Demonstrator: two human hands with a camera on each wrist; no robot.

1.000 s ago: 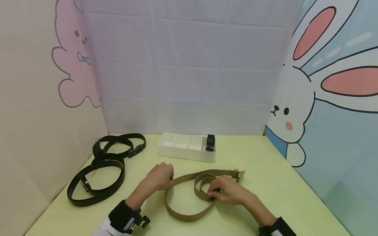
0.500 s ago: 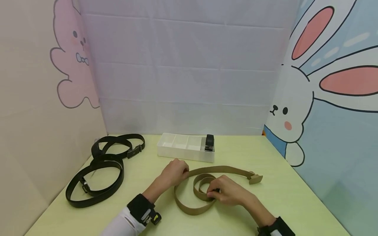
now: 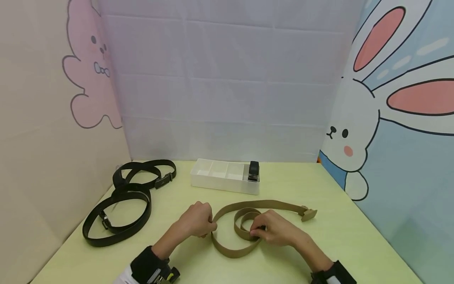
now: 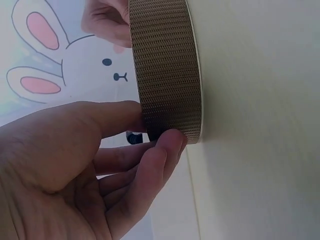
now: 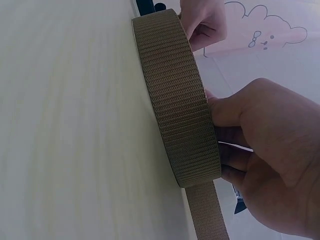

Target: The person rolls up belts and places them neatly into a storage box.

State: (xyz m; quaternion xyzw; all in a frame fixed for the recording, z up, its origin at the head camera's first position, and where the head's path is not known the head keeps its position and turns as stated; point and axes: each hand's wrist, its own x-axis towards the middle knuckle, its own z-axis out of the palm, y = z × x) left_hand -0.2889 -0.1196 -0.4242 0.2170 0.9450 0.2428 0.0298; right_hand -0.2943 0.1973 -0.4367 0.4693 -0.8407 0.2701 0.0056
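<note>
A tan webbing belt [image 3: 264,205] lies on the yellow-green table [image 3: 319,244], part coiled, with its tan buckle [image 3: 307,214] at the right end. My right hand [image 3: 271,230] grips the small coil [image 3: 242,227] at the belt's inner end; its fingers press the coil [image 5: 180,115] in the right wrist view. My left hand [image 3: 198,221] pinches the loose outer loop of the belt [image 4: 167,75] at its left bend between thumb and fingers.
Black belts [image 3: 118,215] lie looped at the table's left side, one further back [image 3: 145,171]. A white divided tray [image 3: 223,179] stands at the back centre with a rolled black belt [image 3: 253,171] in its right compartment. Cartoon-printed walls enclose the table.
My left hand slid back toward me along the belt, from the top of the loop to its left bend. The loop narrowed. The right hand stayed on the coil.
</note>
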